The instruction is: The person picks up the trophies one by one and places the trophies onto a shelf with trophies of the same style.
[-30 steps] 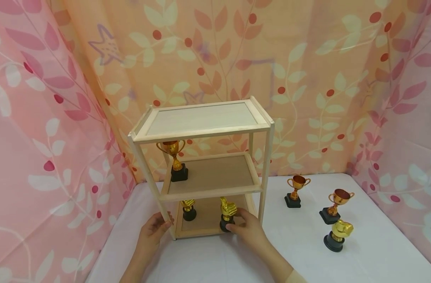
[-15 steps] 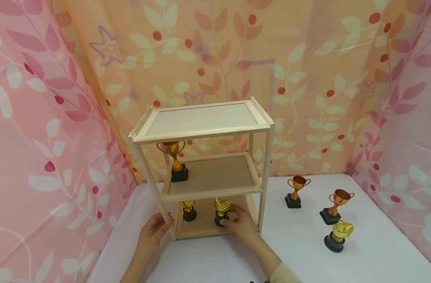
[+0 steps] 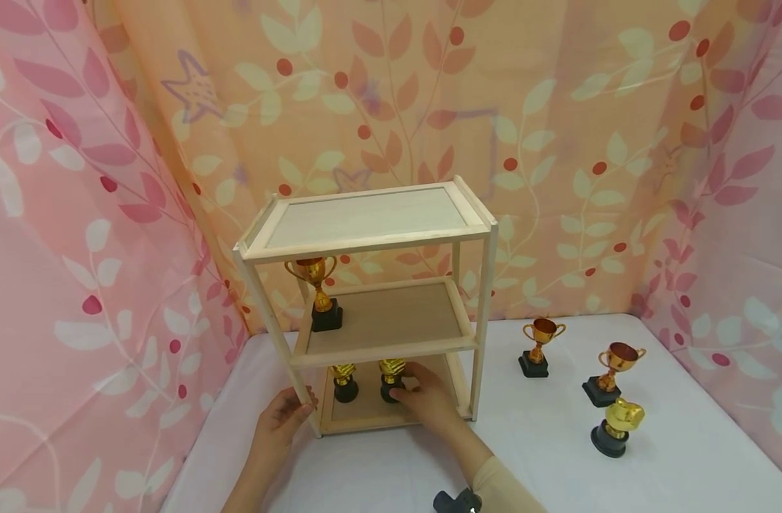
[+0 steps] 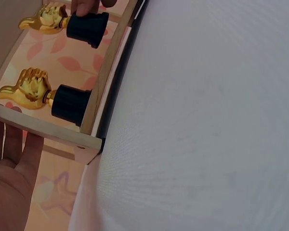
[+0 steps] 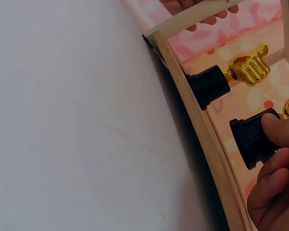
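Pinching: right hand (image 3: 431, 402) has its thumb and fingers closed on the black base (image 5: 250, 139) of a gold thumbs-up trophy (image 3: 391, 385), so that piece isn't let go yet.
Bottom shelf (image 3: 365, 425): the held trophy is in here, right of a 2nd thumbs-up trophy (image 3: 345, 386) standing on its own. Can't tell if the held piece is fully resting on the shelf.
Left post (image 3: 270, 320): left hand (image 3: 279, 419) grips it, fingers behind, thumb in front, probably steadying the rack (image 3: 391, 347).
Middle shelf (image 3: 397, 317): 1 tall gold cup (image 3: 323, 303), upright at the left end, looks done.
White cloth (image 3: 532, 442): 3 pieces right of the rack, no hand on them: rear bronze cup (image 3: 537, 349), front bronze cup (image 3: 606, 380), and a gold glove-like trophy (image 3: 618, 426) just beside the latter.
Trophy count: 2 placed, 1 in hand, 3 left on the cloth. Counting the held piece, 3 of 6 are on the rack, roughly the midpoint imo.
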The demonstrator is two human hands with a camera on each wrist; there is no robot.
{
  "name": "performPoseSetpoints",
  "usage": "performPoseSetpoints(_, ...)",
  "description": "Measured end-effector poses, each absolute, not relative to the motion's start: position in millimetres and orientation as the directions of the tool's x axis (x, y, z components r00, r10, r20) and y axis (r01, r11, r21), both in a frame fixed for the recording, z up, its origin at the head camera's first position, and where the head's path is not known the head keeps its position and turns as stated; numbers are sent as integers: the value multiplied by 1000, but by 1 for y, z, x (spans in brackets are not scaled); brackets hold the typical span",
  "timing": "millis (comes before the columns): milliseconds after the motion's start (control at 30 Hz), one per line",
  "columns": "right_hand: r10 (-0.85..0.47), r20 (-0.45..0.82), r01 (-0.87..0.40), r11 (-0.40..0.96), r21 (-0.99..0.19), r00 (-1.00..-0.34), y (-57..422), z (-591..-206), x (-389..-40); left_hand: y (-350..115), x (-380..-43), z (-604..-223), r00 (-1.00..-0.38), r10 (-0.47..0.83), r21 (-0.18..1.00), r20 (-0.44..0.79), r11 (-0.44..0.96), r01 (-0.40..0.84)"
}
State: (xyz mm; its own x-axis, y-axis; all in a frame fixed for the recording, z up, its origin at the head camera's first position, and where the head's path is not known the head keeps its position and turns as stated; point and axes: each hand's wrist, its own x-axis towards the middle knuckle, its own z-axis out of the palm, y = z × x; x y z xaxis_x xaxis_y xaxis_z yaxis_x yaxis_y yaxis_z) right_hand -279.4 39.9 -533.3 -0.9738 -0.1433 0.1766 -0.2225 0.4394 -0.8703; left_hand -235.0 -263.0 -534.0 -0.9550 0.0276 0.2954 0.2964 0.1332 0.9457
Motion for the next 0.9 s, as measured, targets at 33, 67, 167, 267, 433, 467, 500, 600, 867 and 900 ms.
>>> performPoseSetpoints(33,-142,173,-219,441,-870,-975,39,-534,-281,-263,-235,-534,-957,26,948,290,132,291)
performPoseSetpoints(67,-141,167,-214,444,-870,-976,38,-534,-282,-263,-235,-534,-958,26,949,285,134,286)
performPoseSetpoints(167,-134,163,-207,458,-864,-977,36,-536,-287,-262,-235,-533,-960,28,949,278,143,279)
performPoseSetpoints(267,-137,153,-200,465,-862,-979,34,-536,-291,-261,-235,-532,-960,28,949,277,145,278)
performPoseSetpoints(433,-156,133,-191,465,-864,-979,31,-537,-298,-261,-236,-532,-961,18,952,277,130,277)
performPoseSetpoints(467,-160,136,-197,468,-861,-978,31,-538,-300,-262,-236,-533,-961,18,952,277,127,277)
performPoseSetpoints(500,-165,127,-190,464,-865,-978,30,-539,-301,-262,-236,-533,-960,20,952,278,124,279)
performPoseSetpoints(600,-180,79,-150,427,-891,-980,30,-542,-304,-262,-236,-535,-959,26,951,283,119,284)
performPoseSetpoints(867,-204,20,-92,350,-932,-979,27,-544,-307,-263,-236,-536,-957,21,949,288,124,289)
performPoseSetpoints(900,-204,19,-91,349,-933,-979,27,-543,-308,-262,-236,-535,-957,21,949,289,125,290)
